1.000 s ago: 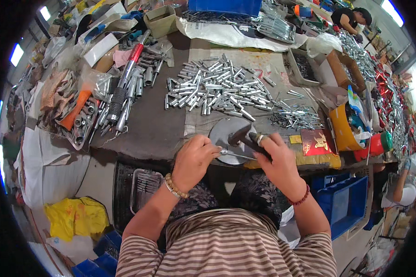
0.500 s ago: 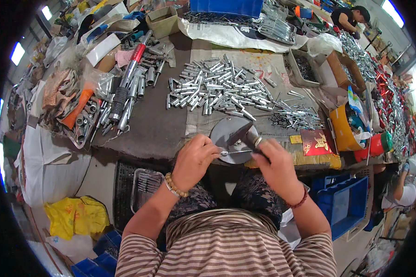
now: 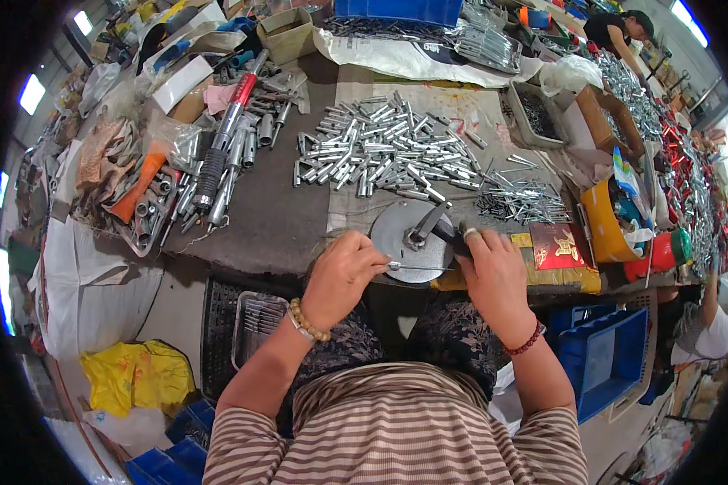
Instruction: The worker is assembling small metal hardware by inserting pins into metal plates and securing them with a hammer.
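Hammer (image 3: 432, 222) shifted; red packet (image 3: 548, 252) bears writing.

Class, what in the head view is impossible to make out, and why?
Head view:
Rod: left end hidden by the left hand.
Hammer: handle's end covered by the right hand.
Blue bin: far part cut off by the upper edge.
Thin pins: too small to count.

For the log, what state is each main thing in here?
Left hand: closed, pinching the thin metal rod
Right hand: closed, gripping the hammer
Thin metal rod: held crosswise over the round metal disc
Short metal tubes: loose, heaped
Cardboard box: open-topped, holding parts
Yellow bucket: open-topped, filled
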